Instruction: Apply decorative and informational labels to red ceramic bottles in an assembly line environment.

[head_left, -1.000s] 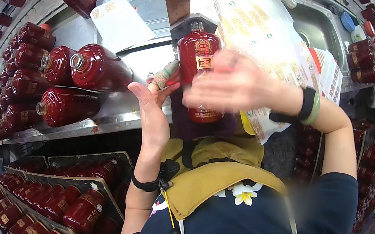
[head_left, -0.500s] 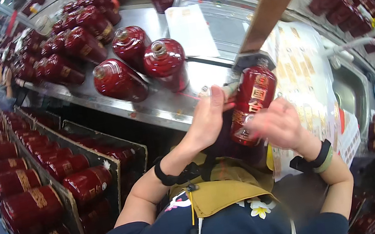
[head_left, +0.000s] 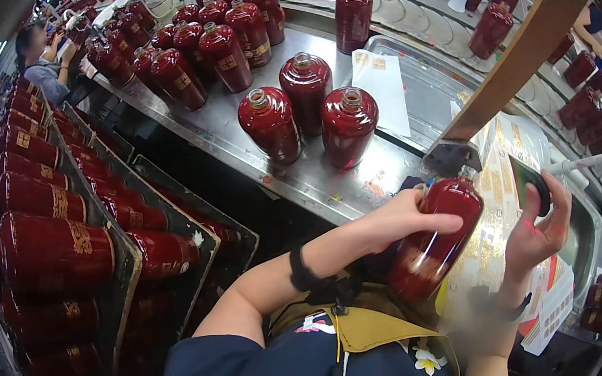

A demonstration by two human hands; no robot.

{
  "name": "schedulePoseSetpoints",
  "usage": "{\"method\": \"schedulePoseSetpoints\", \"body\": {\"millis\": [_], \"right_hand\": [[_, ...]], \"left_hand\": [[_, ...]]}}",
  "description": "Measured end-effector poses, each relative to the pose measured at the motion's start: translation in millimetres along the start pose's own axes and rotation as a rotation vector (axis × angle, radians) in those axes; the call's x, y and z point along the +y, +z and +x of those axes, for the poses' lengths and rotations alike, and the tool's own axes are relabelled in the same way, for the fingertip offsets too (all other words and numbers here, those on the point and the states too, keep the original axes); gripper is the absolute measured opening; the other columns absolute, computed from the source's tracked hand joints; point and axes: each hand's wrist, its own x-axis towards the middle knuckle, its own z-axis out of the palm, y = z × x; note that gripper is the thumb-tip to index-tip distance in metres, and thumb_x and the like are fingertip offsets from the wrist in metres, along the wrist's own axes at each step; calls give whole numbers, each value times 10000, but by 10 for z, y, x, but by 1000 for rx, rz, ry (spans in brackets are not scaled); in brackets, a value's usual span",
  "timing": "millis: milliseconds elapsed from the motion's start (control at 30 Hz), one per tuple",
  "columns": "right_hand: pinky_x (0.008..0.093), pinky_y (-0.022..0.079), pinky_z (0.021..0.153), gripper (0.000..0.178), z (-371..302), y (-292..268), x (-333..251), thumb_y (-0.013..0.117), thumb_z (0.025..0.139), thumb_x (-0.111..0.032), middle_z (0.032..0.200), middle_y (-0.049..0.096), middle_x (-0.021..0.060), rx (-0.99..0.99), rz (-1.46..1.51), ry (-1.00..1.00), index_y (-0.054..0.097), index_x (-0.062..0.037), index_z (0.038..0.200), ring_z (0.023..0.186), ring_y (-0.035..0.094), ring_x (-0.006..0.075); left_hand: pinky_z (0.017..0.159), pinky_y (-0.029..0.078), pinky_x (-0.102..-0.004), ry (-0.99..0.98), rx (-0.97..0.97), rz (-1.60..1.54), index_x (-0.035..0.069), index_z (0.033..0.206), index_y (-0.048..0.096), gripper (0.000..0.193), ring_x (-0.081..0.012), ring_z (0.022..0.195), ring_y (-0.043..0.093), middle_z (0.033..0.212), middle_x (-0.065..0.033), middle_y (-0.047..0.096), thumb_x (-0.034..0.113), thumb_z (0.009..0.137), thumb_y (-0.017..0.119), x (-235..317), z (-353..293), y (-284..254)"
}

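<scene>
The left grip [head_left: 411, 216] is closed around a dark red glass bottle [head_left: 446, 243], its thumb laid along the upper side. The bottle lies tilted, neck pointing forward and to the right of that grip. The right grip [head_left: 537, 226] pinches a dark green flat pad [head_left: 529, 183] between thumb and fingers, raised to the right of the bottle and apart from it. Just right of the left grip spreads a gold-patterned label sheet [head_left: 494, 223]; beyond it to the left, three uncapped red bottles [head_left: 269, 128] stand close together on the metal tabletop [head_left: 346, 192].

The bottle looks smooth and glossy, so it could twist or slide if the thumb eased, since only the left grip is seen on it. Its neck is near the dark bracket [head_left: 449, 159] at the foot of the wooden post [head_left: 518, 36], just ahead of the left grip; a careless lift could knock the glass there. The pad's edge might crease the sheet if the right grip dropped low.

The left grip's fingers are mostly hidden behind the bottle, and whatever supports its lower end cannot be made out. Its far face is turned away. A blur smears the right wrist, and the right forearm is partly lost below it.
</scene>
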Motion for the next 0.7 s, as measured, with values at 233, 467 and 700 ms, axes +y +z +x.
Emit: {"method": "schedulePoseSetpoints", "body": {"millis": [233,467,700], "right_hand": [[322,477,899,234,-225,-203,147,694,950,39,1078,699,99,-44,-15,90,671,24,1183,942,625,201],[349,511,852,205,-514,-276,66,712,931,16,1034,694,125,-58,-79,165,675,14,1133,914,649,239],[342,529,807,214,-666,-556,47,721,900,46,991,699,140,-92,-188,224,677,26,1109,881,672,252]], "left_hand": [[898,553,-303,1079,886,77,-33,1284,620,576,-155,990,688,1221,-104,676,81,779,873,1048,-1581,-242],[908,559,-356,1339,1627,740,-25,1171,656,615,-186,963,699,1111,-100,723,174,682,972,1543,-1377,-1940],[957,536,-382,959,1919,786,36,1237,622,786,-215,1046,667,1192,-109,678,223,583,1016,1030,-862,-2955]]}}
